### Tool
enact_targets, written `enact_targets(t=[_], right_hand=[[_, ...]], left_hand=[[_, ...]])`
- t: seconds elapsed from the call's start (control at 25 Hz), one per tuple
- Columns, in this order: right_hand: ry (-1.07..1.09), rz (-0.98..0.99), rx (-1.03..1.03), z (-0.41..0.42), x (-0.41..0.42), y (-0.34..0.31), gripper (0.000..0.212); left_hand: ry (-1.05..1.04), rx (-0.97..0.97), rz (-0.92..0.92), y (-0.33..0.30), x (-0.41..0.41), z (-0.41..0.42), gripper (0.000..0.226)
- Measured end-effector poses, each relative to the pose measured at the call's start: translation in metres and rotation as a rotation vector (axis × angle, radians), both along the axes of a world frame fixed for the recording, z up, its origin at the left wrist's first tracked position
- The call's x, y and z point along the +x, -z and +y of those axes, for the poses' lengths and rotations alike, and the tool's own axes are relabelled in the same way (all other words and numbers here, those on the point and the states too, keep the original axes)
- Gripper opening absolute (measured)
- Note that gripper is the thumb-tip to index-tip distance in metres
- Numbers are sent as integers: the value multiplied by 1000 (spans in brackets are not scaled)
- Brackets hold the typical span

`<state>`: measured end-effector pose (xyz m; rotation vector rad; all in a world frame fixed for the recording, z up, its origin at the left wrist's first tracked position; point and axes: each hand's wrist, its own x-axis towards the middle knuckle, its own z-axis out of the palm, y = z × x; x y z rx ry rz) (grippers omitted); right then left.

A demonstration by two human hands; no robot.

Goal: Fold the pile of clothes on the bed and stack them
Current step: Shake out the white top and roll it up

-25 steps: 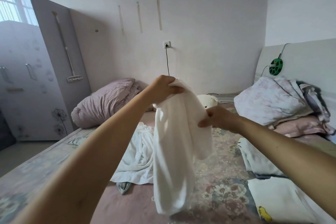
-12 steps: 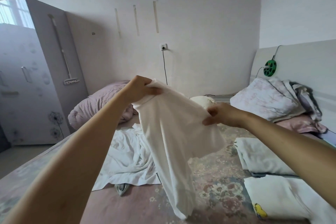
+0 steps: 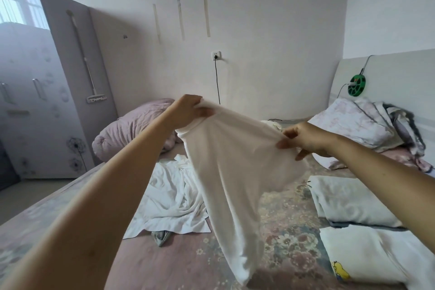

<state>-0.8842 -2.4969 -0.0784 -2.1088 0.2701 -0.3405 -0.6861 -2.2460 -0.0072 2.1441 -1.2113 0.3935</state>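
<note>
Fingers (image 3: 204, 110) of both hands pinching white garment (image 3: 235, 172) above floral bed (image 3: 289, 238), wardrobe (image 3: 47, 101) left.

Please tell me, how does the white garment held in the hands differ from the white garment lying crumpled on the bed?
The held garment hangs in the air, stretched between the left hand and the right hand; the crumpled garment lies on the bed, touched by neither hand. The held garment looks fairly smooth, while the crumpled garment is full of wrinkles. Both are white and not yet folded.
</note>
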Motion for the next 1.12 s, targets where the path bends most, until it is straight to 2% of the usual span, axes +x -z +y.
enact_targets(t=[0.12,0.24,0.4,0.44,0.52,0.68,0.8,0.88,1.0,1.04,1.12], right_hand=[[19,-25,70,-13,28,14,17],[78,-24,9,-33,67,30,9],[177,-97,-24,-69,120,23,7],[198,-140,-27,-78,132,15,13],[244,-242,-12,-96,150,0,27],[240,-364,-7,-116,155,2,30],[232,-231,-116,-115,146,57,15],[238,-81,-143,-108,135,117,24],[248,138,-178,-85,105,220,9],[238,204,-202,-76,92,253,3],[171,338,-278,-57,59,311,17]], left_hand=[[-79,84,-103,11,11,-19,37],[-88,181,-38,21,37,-49,32],[49,23,-130,11,92,-91,56],[58,-16,-132,2,106,-101,59],[93,-96,-83,-16,125,-117,60],[141,-180,9,-13,133,-133,55],[126,-115,96,50,124,-129,45],[131,-40,167,111,104,-117,41],[148,69,351,228,50,-90,41],[157,157,384,268,29,-79,35],[198,440,380,351,-13,-54,43]])
